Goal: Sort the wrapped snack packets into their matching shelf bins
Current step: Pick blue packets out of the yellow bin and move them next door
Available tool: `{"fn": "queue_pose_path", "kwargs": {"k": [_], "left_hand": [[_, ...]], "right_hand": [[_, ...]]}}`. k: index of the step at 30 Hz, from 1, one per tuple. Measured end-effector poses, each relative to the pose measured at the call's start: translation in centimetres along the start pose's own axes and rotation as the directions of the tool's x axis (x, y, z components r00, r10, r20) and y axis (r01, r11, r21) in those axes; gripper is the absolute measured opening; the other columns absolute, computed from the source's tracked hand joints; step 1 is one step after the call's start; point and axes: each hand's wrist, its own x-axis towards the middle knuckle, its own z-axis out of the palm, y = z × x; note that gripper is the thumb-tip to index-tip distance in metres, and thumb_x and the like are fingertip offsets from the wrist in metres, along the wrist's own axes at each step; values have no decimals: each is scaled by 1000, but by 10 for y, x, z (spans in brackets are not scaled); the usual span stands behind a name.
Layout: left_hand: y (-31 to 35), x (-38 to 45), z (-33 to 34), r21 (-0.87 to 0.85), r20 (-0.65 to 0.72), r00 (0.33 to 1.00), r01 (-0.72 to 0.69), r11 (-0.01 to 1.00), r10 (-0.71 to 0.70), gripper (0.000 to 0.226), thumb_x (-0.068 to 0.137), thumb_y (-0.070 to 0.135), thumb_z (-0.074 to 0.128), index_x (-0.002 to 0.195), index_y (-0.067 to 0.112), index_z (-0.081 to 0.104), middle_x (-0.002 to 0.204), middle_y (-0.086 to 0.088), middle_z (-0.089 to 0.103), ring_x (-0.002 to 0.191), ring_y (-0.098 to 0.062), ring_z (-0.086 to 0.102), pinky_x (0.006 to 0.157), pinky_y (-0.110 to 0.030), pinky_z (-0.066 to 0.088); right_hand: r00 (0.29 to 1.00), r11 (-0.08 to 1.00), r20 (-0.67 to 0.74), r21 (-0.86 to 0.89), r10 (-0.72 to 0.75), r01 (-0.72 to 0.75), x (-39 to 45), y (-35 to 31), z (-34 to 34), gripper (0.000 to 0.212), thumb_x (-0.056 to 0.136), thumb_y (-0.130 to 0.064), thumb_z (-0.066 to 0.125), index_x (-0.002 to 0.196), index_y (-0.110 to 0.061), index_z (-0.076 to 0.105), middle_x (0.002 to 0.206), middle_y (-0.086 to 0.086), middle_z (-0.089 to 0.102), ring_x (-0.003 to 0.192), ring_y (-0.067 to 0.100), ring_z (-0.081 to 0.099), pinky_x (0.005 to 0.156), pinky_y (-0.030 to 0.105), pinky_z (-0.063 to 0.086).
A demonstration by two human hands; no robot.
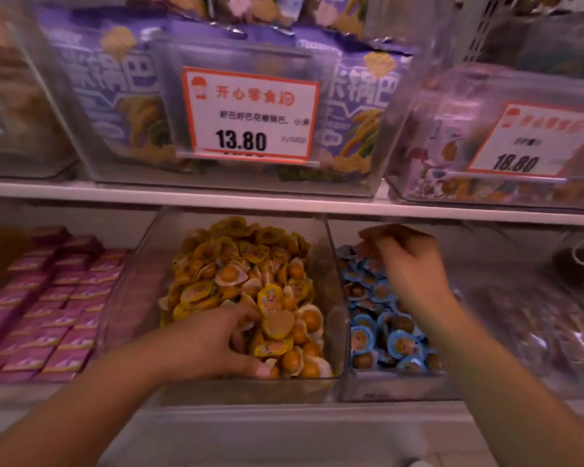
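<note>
Step in hand, by the look of it: picking through two adjacent lower-shelf bins for strays. The next move likely calls for lifting out any packet whose colour doesn't match its bin and carrying it over the divider wall w/o dragging neighbours along.

Upper shelf: big clear bin of purple snack bags, price tag reading 13.80; another bin at right w/ tag 18.80.

Lower shelf, L to R: pink boxes; yellow bin, heaped w/ yellow packets; blue bin holding blue packets; far right too blurred to tell.

Left hand is in the yellow bin, fingers curled into the heap, thumb at the front edge — looks to be gripping packets, exact ones hidden. Right hand hovers over the blue packets at the back, fingers bent downward; motion blur, so can't tell whether it pinches anything.
</note>
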Motion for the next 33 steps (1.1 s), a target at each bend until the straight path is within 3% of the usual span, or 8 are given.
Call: {"fn": "queue_pose_path", "kwargs": {"k": [2,7,11,15,23,27,30,33], "left_hand": [[-4,-1,-4,31,-13,1000,-5,1000,5,85,62,71,76,134,44,41,101,21,58,90,7,60,82,-16,50],[-15,-6,-10,103,-23,1000,-10,995,13,78,72,41,83,139,39,43,119,13,59,107,-6,58,89,-24,49],[-14,-4,-6,246,-93,993,-54,968,79,60,71,39,79,124,40,51,101,22,47,94,-3,52,64,-17,37],[-16,6,-4,70,20,996,-92,993,91,51,74,29,81,118,30,57,85,19,53,73,2,52,59,-11,39],[-8,17,12,-166,-55,995,-86,982,77,75,67,36,89,130,26,50,91,18,54,82,-3,56,64,-13,39],[0,6,-3,-138,-27,998,-61,989,57,62,79,21,80,133,27,48,80,17,55,71,0,56,58,-9,42],[-6,-26,-25,57,-292,955,-32,998,47,48,86,33,62,131,39,49,82,11,61,70,-3,58,59,-19,45],[-3,-57,-37,107,-592,785,-147,983,182,40,87,36,46,124,39,58,97,19,62,84,-1,58,70,-19,41]], "right_hand": [[952,943,201,-192,-232,271,-18,-7,19,23,91,-22,51,91,-24,74,86,-2,76,90,16,68,84,39,54],[654,396,533,-525,-537,753,-50,-22,46,23,82,-16,61,100,-19,76,106,-3,70,124,29,54,111,60,31],[576,570,813,-434,-86,698,-65,-27,67,41,91,-20,46,124,-38,62,123,-12,63,116,20,57,96,44,48],[425,571,894,-423,139,703,-66,-17,84,47,88,-13,42,121,-45,55,121,-16,59,110,21,45,91,44,44],[695,194,702,-712,157,675,-61,-25,87,31,86,-25,49,114,-25,63,118,4,58,120,27,39,93,45,34],[728,198,680,-727,82,657,-63,-24,83,29,88,-23,46,110,-25,64,112,3,61,116,27,39,90,44,34],[719,331,693,-665,-62,669,-58,-22,84,26,88,-23,44,107,-23,61,109,1,60,112,26,44,87,40,36],[651,518,741,-497,-163,696,-50,-20,93,30,86,-15,46,108,-21,66,110,0,63,110,24,53,88,38,45]]}}
